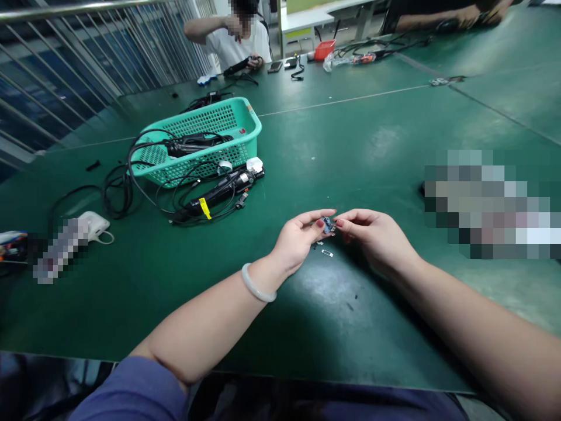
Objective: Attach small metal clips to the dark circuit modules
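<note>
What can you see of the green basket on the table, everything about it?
The green basket is oblong and open-topped, plastic by its look, with perforated walls and a smooth rim. It stands upright on the dark green table. Inside lies a black device, and a small red spot shows; a black cord passes over the left end. A second black device lies close in front; whether it touches is unclear. Neither the left hand nor the right hand touches it.

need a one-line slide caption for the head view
Left hand and right hand meet at a small part over a green table.
</note>
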Available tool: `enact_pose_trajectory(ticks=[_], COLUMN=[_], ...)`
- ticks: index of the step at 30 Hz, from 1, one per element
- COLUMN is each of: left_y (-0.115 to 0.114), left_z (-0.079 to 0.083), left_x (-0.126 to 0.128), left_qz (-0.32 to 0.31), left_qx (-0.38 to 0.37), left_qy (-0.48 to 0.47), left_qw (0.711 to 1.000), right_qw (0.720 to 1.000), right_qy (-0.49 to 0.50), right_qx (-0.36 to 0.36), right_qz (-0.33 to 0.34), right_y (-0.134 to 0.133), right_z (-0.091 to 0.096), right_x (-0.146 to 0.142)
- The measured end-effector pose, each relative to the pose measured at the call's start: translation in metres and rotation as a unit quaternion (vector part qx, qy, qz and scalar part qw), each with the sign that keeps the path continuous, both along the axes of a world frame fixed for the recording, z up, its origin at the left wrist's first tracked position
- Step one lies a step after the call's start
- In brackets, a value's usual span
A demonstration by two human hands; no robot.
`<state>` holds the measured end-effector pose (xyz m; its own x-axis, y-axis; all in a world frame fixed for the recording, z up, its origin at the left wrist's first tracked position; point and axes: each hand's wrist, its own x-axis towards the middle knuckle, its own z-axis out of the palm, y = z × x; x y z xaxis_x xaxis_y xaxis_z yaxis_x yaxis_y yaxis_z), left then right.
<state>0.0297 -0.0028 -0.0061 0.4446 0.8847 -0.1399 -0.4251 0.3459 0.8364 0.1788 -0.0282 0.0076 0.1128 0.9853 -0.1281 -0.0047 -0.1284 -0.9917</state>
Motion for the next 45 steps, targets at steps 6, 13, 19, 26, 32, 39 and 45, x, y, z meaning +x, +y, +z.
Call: enact_pose_trajectory(ticks=[6,13,19,26,32,39,45], left_y=[-0.002,-0.002,-0.001,0.000,-0.001,-0.003,-0.002], left_z=[0.001,0.000,-0.001,0.001,0.003,0.009,0.012], left_x=[0.001,0.000,0.001,-0.001,-0.002,-0.001,-0.001], left_qz=[-0.007,0.010,0.009,0.021,0.063,0.067,0.056], left_qx=[0.003,-0.013,-0.020,0.049,0.077,0.085,0.085], left_qy=[0.018,0.016,0.014,0.066,0.125,0.162,0.166], left_qw=[1.000,1.000,1.000,0.996,0.987,0.981,0.981], right_qw=[1.000,1.000,0.999,0.997,0.996,0.996,0.975], right_qy=[0.020,0.025,0.028,-0.018,-0.051,-0.079,-0.206], right_qx=[-0.005,-0.003,-0.003,0.033,0.052,0.040,0.083], right_qz=[0.007,-0.001,-0.027,-0.063,-0.056,0.028,0.032], right_y=[0.000,-0.002,0.000,0.004,0.008,0.007,0.008], right_z=[-0.003,0.000,-0.001,-0.010,-0.011,-0.005,-0.007], right_x=[-0.003,-0.008,-0.010,-0.014,-0.015,0.002,0.002])
